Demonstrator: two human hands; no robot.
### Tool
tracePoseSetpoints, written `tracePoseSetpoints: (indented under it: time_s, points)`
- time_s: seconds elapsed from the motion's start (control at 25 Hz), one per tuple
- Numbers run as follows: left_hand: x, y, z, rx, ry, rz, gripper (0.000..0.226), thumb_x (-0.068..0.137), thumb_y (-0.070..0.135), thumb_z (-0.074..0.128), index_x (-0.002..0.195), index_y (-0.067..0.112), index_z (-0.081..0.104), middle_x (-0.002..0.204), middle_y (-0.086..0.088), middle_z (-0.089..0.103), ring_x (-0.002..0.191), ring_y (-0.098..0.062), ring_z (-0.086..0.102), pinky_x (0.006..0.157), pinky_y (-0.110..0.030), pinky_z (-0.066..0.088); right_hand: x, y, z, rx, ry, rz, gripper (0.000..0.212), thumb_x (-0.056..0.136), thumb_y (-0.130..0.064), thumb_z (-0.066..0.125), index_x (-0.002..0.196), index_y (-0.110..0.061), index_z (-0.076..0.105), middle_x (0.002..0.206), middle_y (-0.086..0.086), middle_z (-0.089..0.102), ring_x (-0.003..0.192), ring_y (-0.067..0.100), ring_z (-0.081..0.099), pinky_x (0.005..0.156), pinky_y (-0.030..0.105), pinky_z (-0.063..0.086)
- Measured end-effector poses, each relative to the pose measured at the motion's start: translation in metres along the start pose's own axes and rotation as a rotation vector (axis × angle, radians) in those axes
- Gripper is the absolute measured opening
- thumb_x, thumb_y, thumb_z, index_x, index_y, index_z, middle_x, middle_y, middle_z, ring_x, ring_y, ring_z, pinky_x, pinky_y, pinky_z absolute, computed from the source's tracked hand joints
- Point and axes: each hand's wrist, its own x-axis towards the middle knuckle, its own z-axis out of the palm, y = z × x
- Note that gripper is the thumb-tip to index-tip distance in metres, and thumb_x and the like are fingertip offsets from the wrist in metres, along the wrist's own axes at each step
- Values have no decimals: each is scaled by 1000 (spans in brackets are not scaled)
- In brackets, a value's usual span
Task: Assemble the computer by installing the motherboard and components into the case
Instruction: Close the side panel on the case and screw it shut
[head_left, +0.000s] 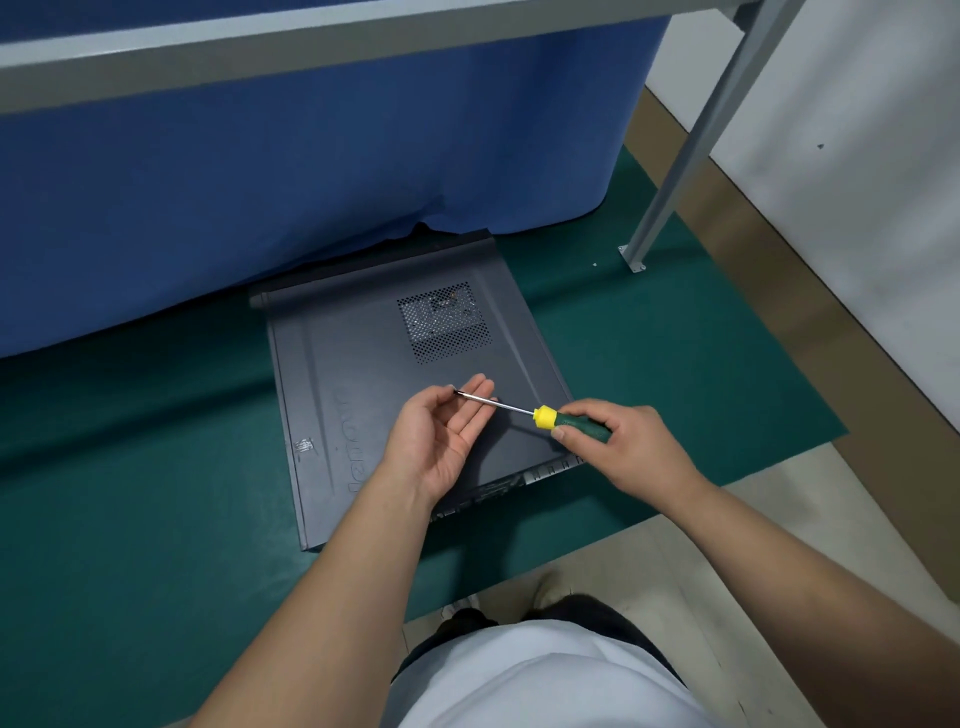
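A dark grey computer case (374, 374) lies flat on a green mat, side panel up, with a perforated vent (444, 321) near its far end. Above it my right hand (623, 441) grips the green handle of a screwdriver (561, 420) with a yellow collar. The metal shaft points left, and its tip rests at the fingertips of my left hand (441, 431). That hand is palm up with the fingers loosely curled around the tip. A small dark bit, perhaps a screw, sits at the tip, too small to identify.
The green mat (156, 493) covers the floor under the case. A blue cloth (311, 171) hangs from a table behind it. A grey metal leg (675, 171) is bolted down at the right. Beige floor (779, 519) and a white wall lie further right.
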Motion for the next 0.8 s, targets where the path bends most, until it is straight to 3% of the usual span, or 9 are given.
tracePoseSetpoints:
  time_s: [0.16, 0.24, 0.36, 0.48, 0.64, 0.8]
  points:
    - [-7, -14, 6, 94, 42, -5, 13, 100, 2, 44, 90, 7, 49, 110, -26, 74, 99, -36, 75, 71, -42, 64, -18, 1, -9, -309, 37, -123, 24, 94, -57, 59, 109, -40, 67, 86, -14, 68, 74, 10, 62, 65, 36, 53]
    - [-10, -23, 10, 115, 69, 10, 12, 101, 4, 44, 92, 8, 50, 109, -24, 75, 98, -34, 76, 67, -40, 64, -27, 3, -9, -382, 49, -98, 27, 95, -59, 56, 110, -38, 64, 83, -12, 67, 71, 10, 61, 63, 34, 52]
    - [-17, -43, 14, 180, 115, 17, 7, 103, 8, 48, 98, 8, 53, 108, -19, 77, 97, -31, 77, 66, -37, 63, -50, 7, -4, -61, -40, 147, 17, 95, -54, 62, 96, -37, 65, 64, -9, 61, 54, 9, 54, 52, 24, 40]
    - [-24, -73, 14, 277, 147, 12, 9, 103, 12, 53, 108, 8, 59, 105, -14, 78, 95, -27, 77, 66, -35, 63, -76, 23, 4, 226, -122, 366, 20, 99, -44, 61, 86, -30, 65, 64, -2, 65, 53, 12, 53, 56, 26, 41]
    - [-34, -114, 10, 377, 153, -20, 13, 103, 17, 57, 111, 9, 63, 104, -11, 79, 93, -23, 78, 69, -34, 64, -120, 44, 16, 462, -137, 522, 22, 105, -29, 55, 93, -14, 66, 70, 2, 65, 57, 16, 53, 49, 25, 37]
    - [-45, -146, 2, 433, 191, -52, 13, 103, 19, 61, 109, 10, 67, 102, -10, 79, 91, -21, 78, 70, -34, 63, -157, 52, 23, 581, -142, 627, 26, 107, -27, 51, 102, -6, 66, 74, 2, 64, 59, 15, 53, 49, 27, 36]
